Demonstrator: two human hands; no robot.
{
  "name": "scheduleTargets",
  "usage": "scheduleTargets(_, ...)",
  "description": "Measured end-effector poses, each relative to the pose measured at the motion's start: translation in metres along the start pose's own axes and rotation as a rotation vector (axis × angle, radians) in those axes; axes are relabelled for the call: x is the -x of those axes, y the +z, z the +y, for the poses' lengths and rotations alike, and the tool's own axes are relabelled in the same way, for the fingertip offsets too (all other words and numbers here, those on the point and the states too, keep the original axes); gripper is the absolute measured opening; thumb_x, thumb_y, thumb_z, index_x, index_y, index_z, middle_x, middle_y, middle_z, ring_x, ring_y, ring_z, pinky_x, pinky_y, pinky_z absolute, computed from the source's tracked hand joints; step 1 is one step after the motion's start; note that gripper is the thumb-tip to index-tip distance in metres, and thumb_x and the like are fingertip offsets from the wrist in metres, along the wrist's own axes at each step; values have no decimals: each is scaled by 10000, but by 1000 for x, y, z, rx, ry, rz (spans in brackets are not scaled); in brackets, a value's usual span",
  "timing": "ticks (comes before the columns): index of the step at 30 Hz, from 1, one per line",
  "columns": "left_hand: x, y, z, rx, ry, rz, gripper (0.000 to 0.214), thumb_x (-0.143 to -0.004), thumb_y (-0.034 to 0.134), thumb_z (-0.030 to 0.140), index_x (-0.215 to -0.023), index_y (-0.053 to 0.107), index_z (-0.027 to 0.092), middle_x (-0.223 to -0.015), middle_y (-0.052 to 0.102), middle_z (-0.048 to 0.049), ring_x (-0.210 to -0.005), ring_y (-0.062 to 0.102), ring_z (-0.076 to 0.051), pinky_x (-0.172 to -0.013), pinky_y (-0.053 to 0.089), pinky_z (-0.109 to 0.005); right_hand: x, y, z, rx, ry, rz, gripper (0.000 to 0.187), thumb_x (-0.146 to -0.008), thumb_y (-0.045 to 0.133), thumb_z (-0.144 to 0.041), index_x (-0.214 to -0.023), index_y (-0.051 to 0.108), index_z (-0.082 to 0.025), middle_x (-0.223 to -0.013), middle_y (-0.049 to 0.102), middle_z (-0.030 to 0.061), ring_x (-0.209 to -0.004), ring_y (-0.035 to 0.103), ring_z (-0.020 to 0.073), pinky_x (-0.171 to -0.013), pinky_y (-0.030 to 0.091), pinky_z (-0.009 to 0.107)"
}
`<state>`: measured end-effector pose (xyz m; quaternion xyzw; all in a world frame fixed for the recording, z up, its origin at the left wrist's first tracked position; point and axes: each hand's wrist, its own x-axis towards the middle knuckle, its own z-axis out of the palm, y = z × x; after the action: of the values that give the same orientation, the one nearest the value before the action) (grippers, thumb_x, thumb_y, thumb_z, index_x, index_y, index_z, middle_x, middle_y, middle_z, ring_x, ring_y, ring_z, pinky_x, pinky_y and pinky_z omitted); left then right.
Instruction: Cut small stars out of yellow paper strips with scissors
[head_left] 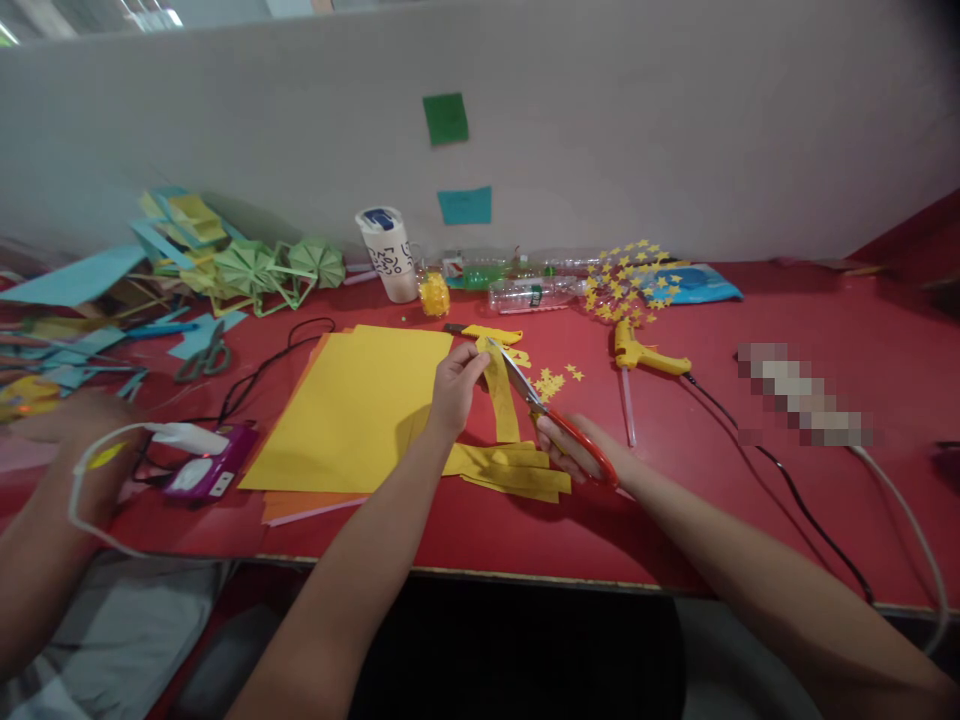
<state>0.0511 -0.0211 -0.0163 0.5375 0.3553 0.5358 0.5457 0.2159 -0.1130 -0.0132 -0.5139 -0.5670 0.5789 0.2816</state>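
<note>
Pinched between the fingers of my left hand (456, 388) is the top of a yellow paper strip (504, 405), which hangs down toward me. My right hand (574, 448) grips red-handled scissors (576, 446), their blades pointing up and left beside the strip's top end. Whether the blades touch the paper I cannot tell. Below my hands lie more yellow strips (517, 470), stacked loosely. Small cut paper stars (550, 383) lie just beyond the scissors. Large yellow sheets (345, 410) rest left of my left hand, over orange ones.
A yellow glue gun (649, 358) with its cord lies to the right. Behind are a yellow cutter knife (491, 334), a tumbler (387, 256), plastic bottles (536, 293) and a star cluster (626, 282). At left are a purple power adapter (210, 465) and another person's arm (60, 530).
</note>
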Motion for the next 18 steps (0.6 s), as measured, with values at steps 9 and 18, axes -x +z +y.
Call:
scheduleTargets(9, 1, 1, 2, 20, -20, 16, 241, -725, 558, 299, -579, 402, 188, -520, 405, 46, -493, 413, -81, -477, 360, -221, -1, 0, 1, 13, -11, 6, 419, -830, 434, -585, -649, 397, -209, -388, 331, -93, -283, 290, 42, -339, 262, 205)
scheduleTargets(18, 0, 0, -1, 84, -15, 0, 235, -735, 575, 283, -586, 425, 180, -528, 402, 48, -487, 397, -72, -467, 336, -208, 1, 0, -1, 9, -8, 28, 425, -817, 453, -588, -640, 393, -206, -379, 337, -97, -276, 293, 38, -322, 251, 194)
